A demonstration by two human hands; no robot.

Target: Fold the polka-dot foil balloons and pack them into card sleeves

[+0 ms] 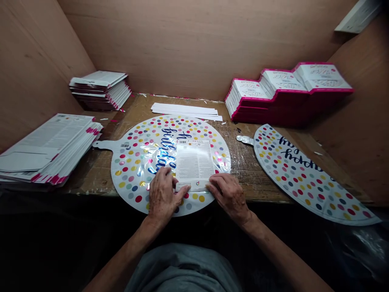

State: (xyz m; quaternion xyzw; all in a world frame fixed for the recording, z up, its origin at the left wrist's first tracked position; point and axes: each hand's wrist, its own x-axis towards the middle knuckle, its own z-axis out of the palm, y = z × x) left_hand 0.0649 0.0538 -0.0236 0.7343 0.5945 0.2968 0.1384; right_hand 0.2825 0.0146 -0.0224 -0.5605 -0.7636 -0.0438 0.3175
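Observation:
A round foil balloon (133,162) with coloured dots and blue birthday lettering lies flat, its front edge hanging over the table edge. On it rests a white printed paper packet (194,160) with a barcode and small text. My left hand (162,194) is at the packet's lower left corner, thumb on the bottom flap and curled fingers beside the left edge. The lower right corner is pinched between the thumb and fingers of my right hand (229,196). What lies under my fingertips is hidden.
A folded dotted balloon (304,178) lies to the right, overhanging the edge. Packets are stacked at left (57,142), at back left (100,89) and, in pink-edged steps, at back right (282,89). White paper strips (185,109) lie behind the balloon. Wooden panels (182,48) enclose the cardboard-covered table.

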